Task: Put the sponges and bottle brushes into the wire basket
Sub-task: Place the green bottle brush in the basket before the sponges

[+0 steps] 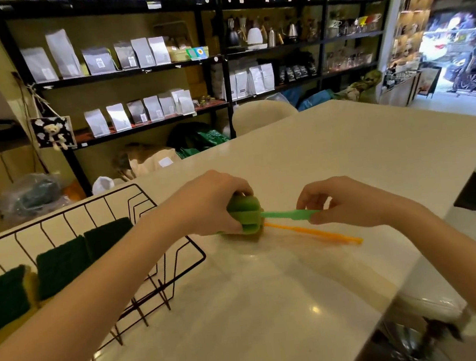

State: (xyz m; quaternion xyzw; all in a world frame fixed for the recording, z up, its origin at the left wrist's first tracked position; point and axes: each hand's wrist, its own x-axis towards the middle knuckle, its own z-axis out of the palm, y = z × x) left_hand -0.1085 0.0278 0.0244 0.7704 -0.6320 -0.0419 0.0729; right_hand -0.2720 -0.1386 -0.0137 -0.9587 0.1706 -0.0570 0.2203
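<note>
Fingers (240,193) of the left hand (212,202) are curled down over the green sponge head (246,217) of a green bottle brush (269,215), clenched on it from above, while the right hand (343,200) pinches the far end of the brush's green handle (292,214) between thumb and fingertips. Both hands grasp this one brush, just above the pale bench (334,154), near the middle of the view. An orange bottle brush (314,232) lies on the bench right beneath it, its thin handle running out toward 4 o'clock; its head is mostly hidden under the green one. At 9 o'clock from the hands stands the black wire basket (130,206), with the left forearm crossing over its near corner. Three dark green sponges (62,266) with yellow undersides lean in a row inside the basket, stretching toward 8 o'clock. Beyond the bench, at 12 o'clock, black shelves (222,57) carry rows of pale bags.
</note>
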